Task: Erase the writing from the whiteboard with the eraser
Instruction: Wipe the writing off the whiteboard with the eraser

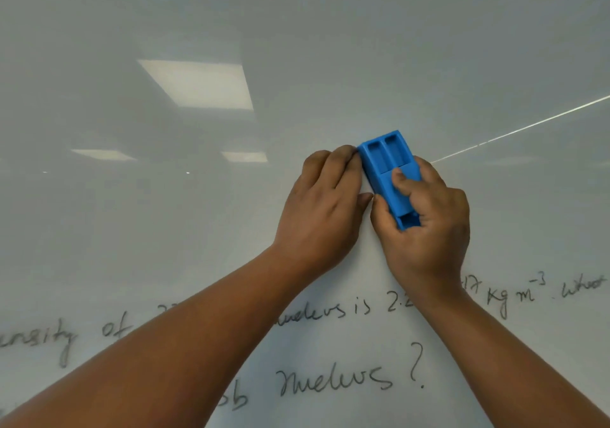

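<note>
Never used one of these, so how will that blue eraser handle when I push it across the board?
The blue eraser looks like rigid moulded plastic, hollow pockets suggesting lightness. On the glossy whiteboard it likely slides easily, so the right hand wraps it.

Your right hand [425, 226] grips blue eraser [389, 176], pressed flat on whiteboard [297, 48], long axis tilted up-left. Your left hand [325, 203] lies just beside it, fingertips [346, 155] touching eraser's left edge. Handwriting [333, 379] fills board's lower part, below your hands, partly hidden by forearms. Ceiling light reflections [198, 84] at upper left.
</note>
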Action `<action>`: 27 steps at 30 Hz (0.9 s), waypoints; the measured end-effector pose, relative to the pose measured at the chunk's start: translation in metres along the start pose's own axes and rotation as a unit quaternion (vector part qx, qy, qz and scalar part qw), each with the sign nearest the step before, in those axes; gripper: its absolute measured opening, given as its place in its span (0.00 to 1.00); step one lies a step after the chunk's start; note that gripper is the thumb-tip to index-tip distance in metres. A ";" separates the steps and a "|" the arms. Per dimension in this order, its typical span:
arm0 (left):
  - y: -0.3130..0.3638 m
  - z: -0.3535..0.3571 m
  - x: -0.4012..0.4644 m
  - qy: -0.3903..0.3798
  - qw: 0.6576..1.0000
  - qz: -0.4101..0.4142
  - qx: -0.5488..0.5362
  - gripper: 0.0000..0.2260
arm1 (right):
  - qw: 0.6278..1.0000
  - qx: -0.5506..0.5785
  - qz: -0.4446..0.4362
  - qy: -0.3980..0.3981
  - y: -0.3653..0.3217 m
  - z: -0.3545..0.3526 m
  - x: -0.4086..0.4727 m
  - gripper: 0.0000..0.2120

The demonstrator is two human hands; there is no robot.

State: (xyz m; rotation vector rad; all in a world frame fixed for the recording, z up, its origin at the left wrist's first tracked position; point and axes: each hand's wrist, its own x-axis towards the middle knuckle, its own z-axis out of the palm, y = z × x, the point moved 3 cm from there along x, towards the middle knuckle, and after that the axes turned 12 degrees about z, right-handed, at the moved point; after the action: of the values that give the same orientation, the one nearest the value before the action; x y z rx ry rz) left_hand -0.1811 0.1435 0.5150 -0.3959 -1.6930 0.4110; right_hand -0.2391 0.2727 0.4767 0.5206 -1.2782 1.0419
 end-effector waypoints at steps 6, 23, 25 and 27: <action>-0.022 -0.017 -0.012 -0.022 0.999 0.017 -0.017 0.26 | 1.000 0.011 -0.026 0.010 -0.020 0.010 -0.004 0.15; -0.188 -0.107 -0.115 -0.037 0.997 0.048 -0.040 0.25 | 0.999 0.017 -0.026 0.008 -0.188 0.107 -0.068 0.15; -0.214 -0.123 -0.134 -0.040 0.997 0.056 -0.032 0.24 | 0.999 0.019 -0.033 0.004 -0.213 0.122 -0.079 0.14; -0.245 -0.139 -0.157 -0.044 0.997 0.068 -0.022 0.23 | 0.999 0.021 -0.036 -0.006 -0.240 0.138 -0.094 0.15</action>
State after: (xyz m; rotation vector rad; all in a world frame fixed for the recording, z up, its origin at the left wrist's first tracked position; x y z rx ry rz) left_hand -0.0268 -0.1391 0.5183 -0.5332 -1.7682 0.4974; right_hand -0.1011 0.0145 0.4772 0.6017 -1.2416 1.0075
